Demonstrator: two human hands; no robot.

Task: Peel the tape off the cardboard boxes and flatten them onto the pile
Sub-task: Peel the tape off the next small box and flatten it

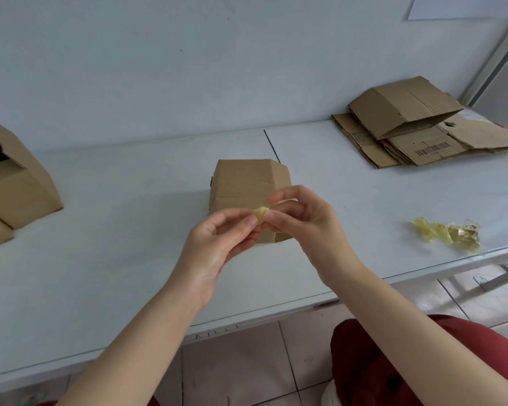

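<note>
The left hand (217,240) and right hand (307,225) are together pinching a crumpled tape wad (260,213) with curled fingertips just over the small cardboard box (244,183), the flattened pile (423,148) lying at two o'clock.

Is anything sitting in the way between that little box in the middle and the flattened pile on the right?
Nothing visible does: only table surface lies between the box and the pile. The tape scraps lie nearer the front edge, off that path. The left hand and right hand pinch a tape wad.
</note>
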